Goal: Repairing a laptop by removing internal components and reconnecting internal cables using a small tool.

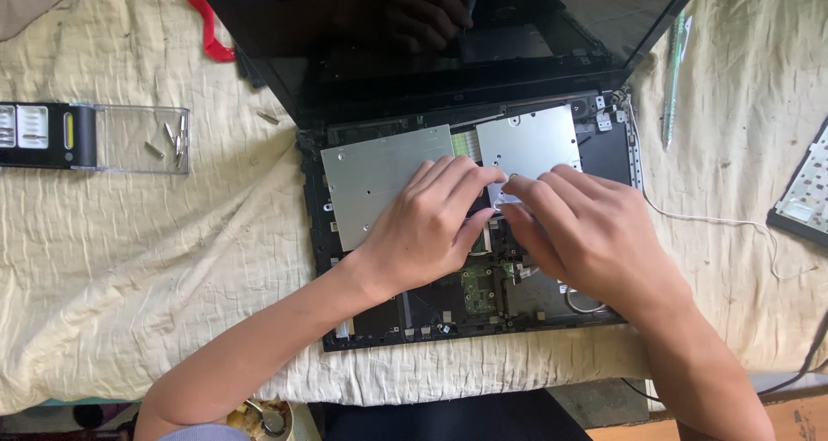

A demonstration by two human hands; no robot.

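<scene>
An opened laptop (466, 234) lies on a cream cloth (129, 260), its keyboard cover off and its dark screen (448, 27) tilted back toward the cloth's far edge. Inside the base sit two silver metal plates (379, 182) — one on the left, a smaller one on the right — with a green circuit board (479, 287) nearer the front edge.

Both hands meet over the middle of the base. The left hand (431, 225) lies palm down, fingers (457, 178) stretched out flat and together, touching the inner edge of the left plate. The right hand (586, 230) curls beside it, fingertips pressed down at a small part by the right plate (whether they pinch anything, I cannot tell).

Toward the cloth's left edge rests a clear plastic bit case (95, 137) with a few loose bits inside. A pen (674, 70) lies near the right edge, and a thin white wire (716, 219) trails from the laptop's right side.
</scene>
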